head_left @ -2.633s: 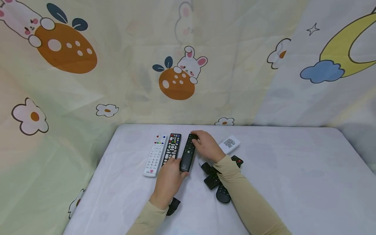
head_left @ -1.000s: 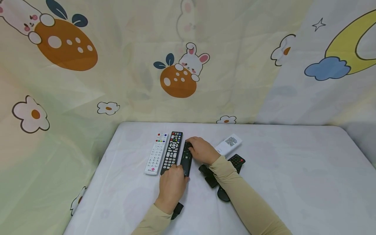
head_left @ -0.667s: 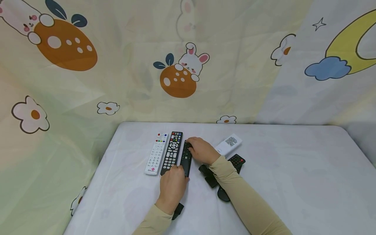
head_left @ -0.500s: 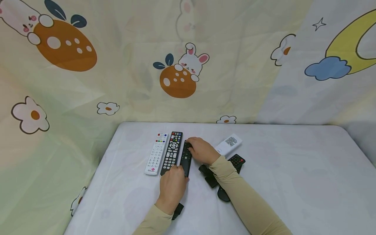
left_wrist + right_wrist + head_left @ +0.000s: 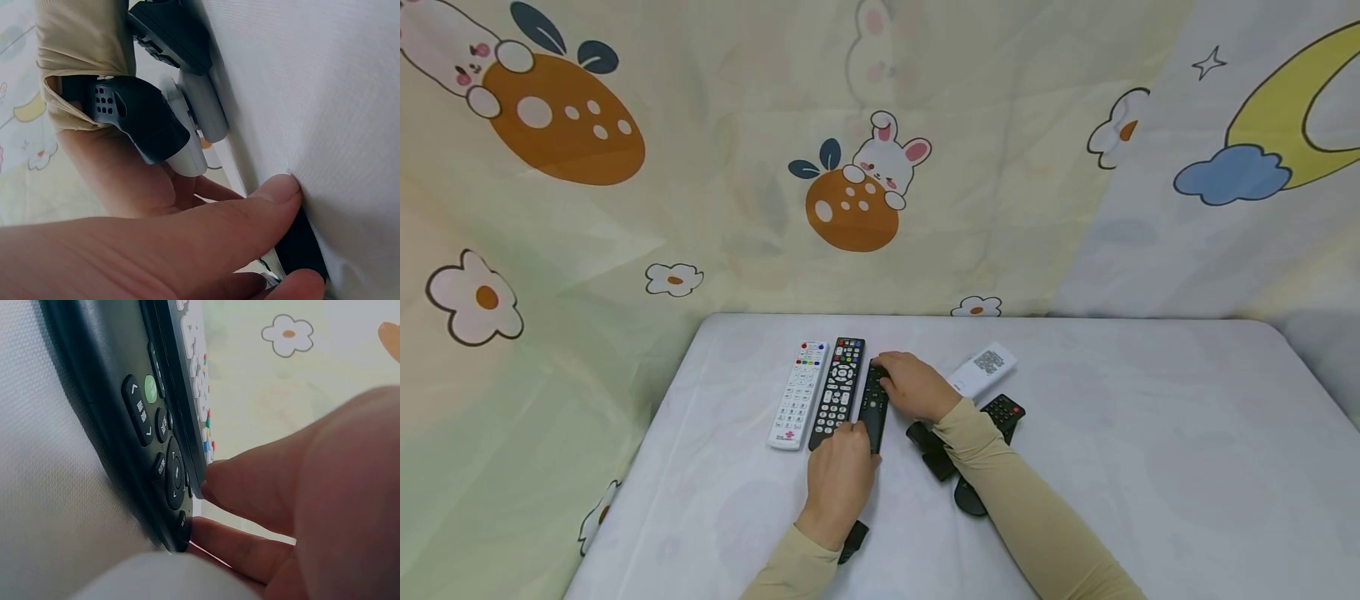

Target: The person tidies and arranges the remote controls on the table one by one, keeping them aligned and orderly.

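A plain black remote control (image 5: 874,404) lies slantwise on the white-covered table, between both hands. My left hand (image 5: 841,483) grips its near end; in the left wrist view the thumb (image 5: 275,200) and a fingertip are on either side of that end. At the far end my right hand (image 5: 917,385) holds the same remote, fingers against its tip in the right wrist view, thumb (image 5: 250,487) above. Just left lies a black remote with white buttons (image 5: 837,387), and beyond it a white remote (image 5: 799,396), roughly parallel. The left hand hides the near ends of the two black ones.
Under and beside the right forearm is a loose pile: a white remote with a printed code (image 5: 985,369), a black remote with a red button (image 5: 1004,411) and a rounded black end (image 5: 970,497). A black wrist device (image 5: 853,540) sits at the left cuff. A patterned curtain (image 5: 737,208) hangs behind the table.
Since the oldest frame the plain black remote has shifted slightly toward me and left, both hands moving with it. Over the last second hands and remotes have stayed put.
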A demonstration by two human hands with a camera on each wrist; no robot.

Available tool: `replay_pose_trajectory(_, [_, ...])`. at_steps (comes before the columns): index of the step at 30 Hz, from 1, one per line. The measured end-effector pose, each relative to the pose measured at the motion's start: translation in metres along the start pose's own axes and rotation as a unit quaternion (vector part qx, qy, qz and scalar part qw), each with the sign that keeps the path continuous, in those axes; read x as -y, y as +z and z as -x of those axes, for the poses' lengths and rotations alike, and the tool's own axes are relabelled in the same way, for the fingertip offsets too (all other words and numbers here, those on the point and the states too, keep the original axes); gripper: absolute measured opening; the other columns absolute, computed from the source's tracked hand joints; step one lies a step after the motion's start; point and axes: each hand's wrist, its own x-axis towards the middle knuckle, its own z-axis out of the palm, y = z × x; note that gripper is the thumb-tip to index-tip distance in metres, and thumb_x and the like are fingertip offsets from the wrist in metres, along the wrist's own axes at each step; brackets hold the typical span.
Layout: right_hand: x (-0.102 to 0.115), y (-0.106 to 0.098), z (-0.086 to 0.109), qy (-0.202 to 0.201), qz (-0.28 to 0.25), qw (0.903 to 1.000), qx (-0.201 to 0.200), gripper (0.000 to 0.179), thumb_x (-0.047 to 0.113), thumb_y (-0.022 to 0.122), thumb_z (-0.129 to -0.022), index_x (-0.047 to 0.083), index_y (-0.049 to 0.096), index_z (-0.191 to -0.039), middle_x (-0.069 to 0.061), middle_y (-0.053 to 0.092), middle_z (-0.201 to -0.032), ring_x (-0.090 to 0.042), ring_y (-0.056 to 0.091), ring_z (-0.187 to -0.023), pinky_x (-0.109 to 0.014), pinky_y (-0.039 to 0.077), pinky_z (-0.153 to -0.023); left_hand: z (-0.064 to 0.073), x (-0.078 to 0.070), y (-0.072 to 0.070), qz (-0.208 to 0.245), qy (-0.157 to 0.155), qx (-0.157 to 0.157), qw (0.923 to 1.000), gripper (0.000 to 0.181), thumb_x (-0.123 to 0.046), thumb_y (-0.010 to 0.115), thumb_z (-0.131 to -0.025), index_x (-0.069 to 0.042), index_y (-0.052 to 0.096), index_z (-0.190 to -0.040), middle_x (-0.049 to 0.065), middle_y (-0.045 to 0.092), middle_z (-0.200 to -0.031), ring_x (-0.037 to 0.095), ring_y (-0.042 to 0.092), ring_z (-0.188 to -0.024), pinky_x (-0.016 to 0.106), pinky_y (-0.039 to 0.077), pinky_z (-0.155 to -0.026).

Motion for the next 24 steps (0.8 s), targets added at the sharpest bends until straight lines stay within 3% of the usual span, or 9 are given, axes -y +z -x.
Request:
replay_pose_trajectory(7, [0.001,-0.002,0.001,-0.010,-0.007,0.9998,-0.015,0.036,0.006,0.053,-0.102,-0.004,0.057,-0.136,-0.020,0.057,-0.139,-0.033,0.051,-0.133,-0.044,0.037,-0.113,0.001,0.001,-0.001,0.003,-0.001,0.001,1.0000,0.044,-0.017,0.093,-0.070,0.006,0.072,-0.102,0.014,0.070,-0.087,0.026,0.069,-0.063,0.036,0.054,-0.051])
replay_pose_trajectory(16, [0.004,-0.013,0.006,0.006,-0.014,0.9994,-0.031,0.035,0.007,0.053,-0.102,-0.002,0.057,-0.136,-0.017,0.058,-0.139,-0.032,0.050,-0.133,-0.043,0.037,-0.113,-0.001,0.000,-0.009,0.021,-0.005,0.010,0.9997,0.054,-0.022,0.093,-0.071,0.005,0.071,-0.113,0.016,0.070,-0.092,0.025,0.067,-0.064,0.035,0.052,-0.051])
replay_pose_trajectory(24, [0.004,-0.030,0.011,0.027,-0.035,0.9977,-0.051,0.035,0.008,0.053,-0.102,0.001,0.058,-0.137,-0.015,0.057,-0.140,-0.032,0.049,-0.135,-0.046,0.038,-0.112,-0.006,0.001,-0.013,0.040,0.015,-0.014,0.9990,0.052,-0.025,0.092,-0.073,0.001,0.072,-0.113,0.014,0.071,-0.095,0.024,0.068,-0.068,0.035,0.053,-0.053])
